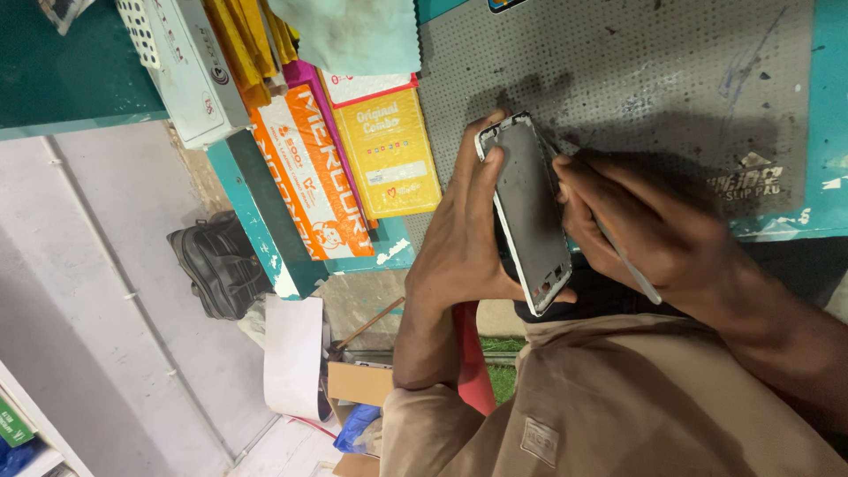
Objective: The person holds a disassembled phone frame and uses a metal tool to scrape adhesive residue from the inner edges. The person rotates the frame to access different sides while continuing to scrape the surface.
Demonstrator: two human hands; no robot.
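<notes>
Nearest to you, your tan sleeves and lap fill the bottom of the view, and just above them your left hand (464,238) is wrapped around a stripped phone frame (528,208), fingers curled along its left edge and the thumb hooked under its lower end. The frame stands between your two hands, lifted off the bench, its long axis running up and down the picture and leaning slightly so that the top corner tips left; its dull grey inner face is turned toward you. Your right hand (645,230) sits touching the frame's right edge, closed in a pencil grip on a thin silver tool (632,263) whose shaft slants down and right out of the fist. The working tip is hidden behind the fingers, so you cannot see where it meets the frame. So the frame lies directly left of the tool hand, while the left hand is the one bearing it; the right wrist is bent inward with the forearm coming in from the lower right. Beyond the hands lies a grey perforated work mat (636,79) on the teal bench, and to its left a yellow box (389,150), an orange box (309,168) and a pale cloth (349,31).
</notes>
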